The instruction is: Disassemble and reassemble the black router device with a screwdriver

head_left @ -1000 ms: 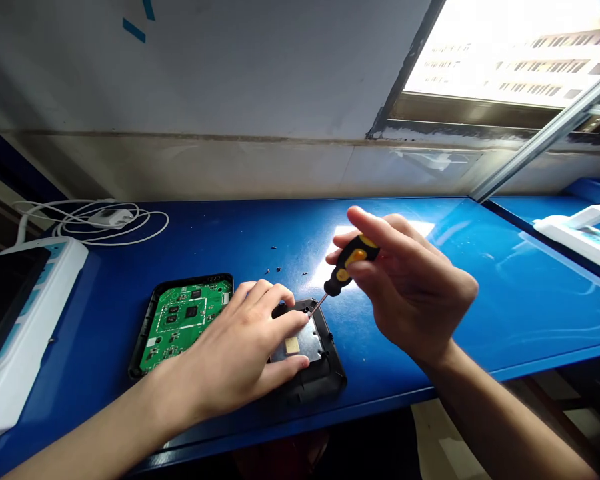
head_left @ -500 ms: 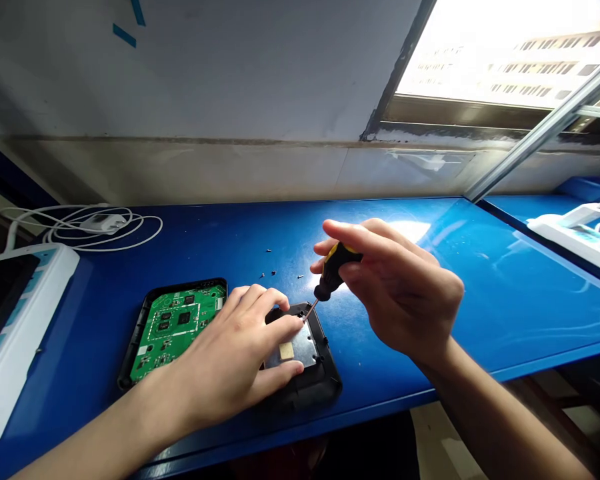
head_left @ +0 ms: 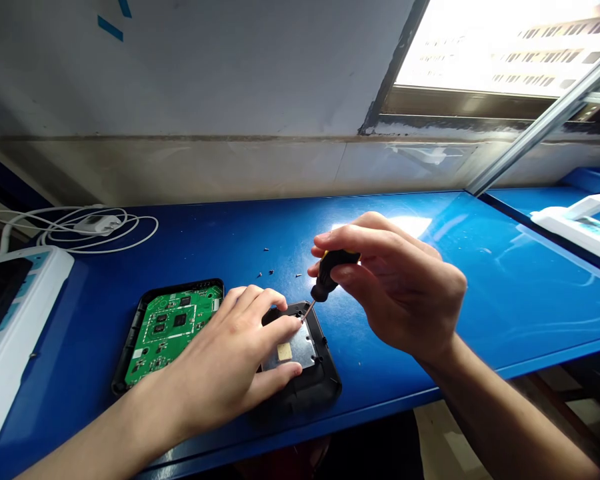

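Note:
My right hand (head_left: 405, 283) is closed around the black and yellow handle of a screwdriver (head_left: 325, 277). Its thin shaft slants down to the far corner of a metal plate (head_left: 305, 353) in a black plastic cover (head_left: 325, 380). My left hand (head_left: 235, 360) lies over that cover with its fingers apart. Its index fingertip rests beside the screwdriver tip, and its thumb presses on the plate. A yellowish square pad (head_left: 285, 352) shows between thumb and index finger. Whatever is right under the tip is too small to make out.
Left of the cover lies a black housing (head_left: 130, 337) with a green circuit board (head_left: 167, 327). Several small screws (head_left: 271, 272) are scattered behind the cover. A white power strip (head_left: 35, 313) and coiled cable with an adapter (head_left: 97, 225) are at the left. A metal frame post (head_left: 520, 143) stands right.
The screwdriver handle and the fingers of my right hand have turned slightly, while its tip stays at the same corner. My left hand keeps its place on the cover. The whole view has shifted a little.

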`<state>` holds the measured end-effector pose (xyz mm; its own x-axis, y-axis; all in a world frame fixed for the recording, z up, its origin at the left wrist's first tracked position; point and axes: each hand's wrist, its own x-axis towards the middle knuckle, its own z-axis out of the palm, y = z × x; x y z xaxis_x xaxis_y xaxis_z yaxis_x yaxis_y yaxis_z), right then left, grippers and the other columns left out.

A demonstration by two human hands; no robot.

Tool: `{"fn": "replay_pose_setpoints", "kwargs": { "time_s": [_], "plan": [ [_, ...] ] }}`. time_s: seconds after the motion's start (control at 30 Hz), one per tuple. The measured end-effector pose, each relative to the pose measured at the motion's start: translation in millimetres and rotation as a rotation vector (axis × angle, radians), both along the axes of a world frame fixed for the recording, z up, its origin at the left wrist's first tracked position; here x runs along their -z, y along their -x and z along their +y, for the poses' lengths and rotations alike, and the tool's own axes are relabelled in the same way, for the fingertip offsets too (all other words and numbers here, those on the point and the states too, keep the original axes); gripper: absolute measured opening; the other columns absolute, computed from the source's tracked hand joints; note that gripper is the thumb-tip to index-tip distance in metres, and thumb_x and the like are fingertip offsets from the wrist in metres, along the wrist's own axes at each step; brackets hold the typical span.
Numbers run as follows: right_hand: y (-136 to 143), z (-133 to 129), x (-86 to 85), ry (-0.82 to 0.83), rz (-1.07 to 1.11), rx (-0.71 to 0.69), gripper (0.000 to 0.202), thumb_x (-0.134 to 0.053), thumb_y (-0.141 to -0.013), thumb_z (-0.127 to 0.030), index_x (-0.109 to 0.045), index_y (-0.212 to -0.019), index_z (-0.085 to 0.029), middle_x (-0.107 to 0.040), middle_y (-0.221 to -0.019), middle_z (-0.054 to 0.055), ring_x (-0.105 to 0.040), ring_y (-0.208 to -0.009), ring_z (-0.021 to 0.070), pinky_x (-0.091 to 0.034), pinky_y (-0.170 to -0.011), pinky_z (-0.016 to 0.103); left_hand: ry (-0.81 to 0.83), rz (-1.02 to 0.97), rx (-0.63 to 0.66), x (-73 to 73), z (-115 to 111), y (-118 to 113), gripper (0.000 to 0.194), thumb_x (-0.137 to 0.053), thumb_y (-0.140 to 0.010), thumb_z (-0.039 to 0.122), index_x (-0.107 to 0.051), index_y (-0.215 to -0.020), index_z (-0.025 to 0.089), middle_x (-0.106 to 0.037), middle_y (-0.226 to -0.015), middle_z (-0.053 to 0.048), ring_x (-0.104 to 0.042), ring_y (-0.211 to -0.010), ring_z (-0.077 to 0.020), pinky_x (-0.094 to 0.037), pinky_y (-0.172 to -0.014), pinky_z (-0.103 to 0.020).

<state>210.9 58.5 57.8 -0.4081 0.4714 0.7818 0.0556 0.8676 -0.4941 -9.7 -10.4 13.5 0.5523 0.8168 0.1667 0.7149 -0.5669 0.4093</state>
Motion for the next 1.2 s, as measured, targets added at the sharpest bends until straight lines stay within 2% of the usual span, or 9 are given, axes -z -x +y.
{"fn": "replay_pose_setpoints", "kwargs": {
  "time_s": [0.3,0.47,0.53,0.67,0.77,0.93,1.2],
  "plan": [
    [3,3,4.2,0.039,0.025,0.000,0.032,-0.065,-0.098,-0.012,-0.070,-0.126,-0.026,-0.070,-0.107,0.003,-0.072,-0.087,0.0142,-0.067,-0.073,0.030,0.006,-0.007,-0.001,0.6,1,0,0.030,-0.073,-0.094,0.031,-0.063,-0.122,0.030,-0.055,-0.131,-0.006,-0.048,-0.117,-0.0311,-0.046,-0.097,-0.050],
    [1,6,16.4,0.154,0.028,-0.092,0.044,-0.060,-0.101,-0.015,-0.056,-0.142,-0.031,-0.069,-0.105,0.002,-0.072,-0.087,0.0140,-0.066,-0.075,0.032,0.012,-0.007,0.012,1.7,-1,1,0.030,-0.070,-0.096,0.030,-0.061,-0.124,0.031,-0.054,-0.131,-0.006,-0.048,-0.117,-0.0305,-0.049,-0.095,-0.048],
    [0,9,21.4,0.164,0.076,-0.039,0.045,-0.062,-0.100,-0.015,-0.055,-0.142,-0.032,-0.070,-0.105,0.001,-0.073,-0.087,0.0135,-0.066,-0.075,0.032,-0.007,-0.005,0.013,2.7,-2,1,0.029,-0.069,-0.097,0.030,-0.061,-0.125,0.031,-0.054,-0.132,-0.006,-0.048,-0.118,-0.0314,-0.049,-0.097,-0.050],
    [2,20,30.4,0.192,0.251,0.131,0.032,-0.066,-0.099,-0.019,-0.059,-0.127,-0.032,-0.075,-0.106,-0.001,-0.076,-0.091,0.0153,-0.067,-0.081,0.036,-0.039,0.018,0.022,4.3,-3,3,0.030,-0.067,-0.098,0.031,-0.061,-0.128,0.031,-0.055,-0.133,-0.008,-0.048,-0.121,-0.0334,-0.048,-0.101,-0.057],
    [6,27,37.2,0.235,0.249,0.192,0.026,-0.069,-0.097,-0.025,-0.059,-0.120,-0.030,-0.076,-0.105,-0.001,-0.077,-0.089,0.0161,-0.066,-0.083,0.038,-0.073,0.036,0.032,4.0,-3,3,0.035,-0.069,-0.098,0.032,-0.061,-0.132,0.030,-0.057,-0.132,-0.008,-0.049,-0.124,-0.0333,-0.044,-0.108,-0.062],
    [10,31,44.0,0.292,0.218,0.235,0.024,-0.068,-0.097,-0.031,-0.057,-0.119,-0.028,-0.077,-0.106,0.001,-0.078,-0.088,0.0170,-0.065,-0.083,0.040,-0.101,0.056,0.051,0.7,-1,3,0.047,-0.078,-0.092,0.038,-0.063,-0.136,0.028,-0.062,-0.130,-0.008,-0.052,-0.125,-0.0333,-0.042,-0.113,-0.062],
    [13,33,44.8,0.362,0.261,0.225,0.024,-0.070,-0.096,-0.033,-0.056,-0.115,-0.026,-0.078,-0.106,0.001,-0.079,-0.092,0.0179,-0.064,-0.088,0.042,-0.027,0.035,0.047,-3.7,-2,0,0.043,-0.078,-0.092,0.036,-0.065,-0.132,0.025,-0.067,-0.123,-0.006,-0.056,-0.119,-0.0313,-0.041,-0.114,-0.061]
  ]
}}
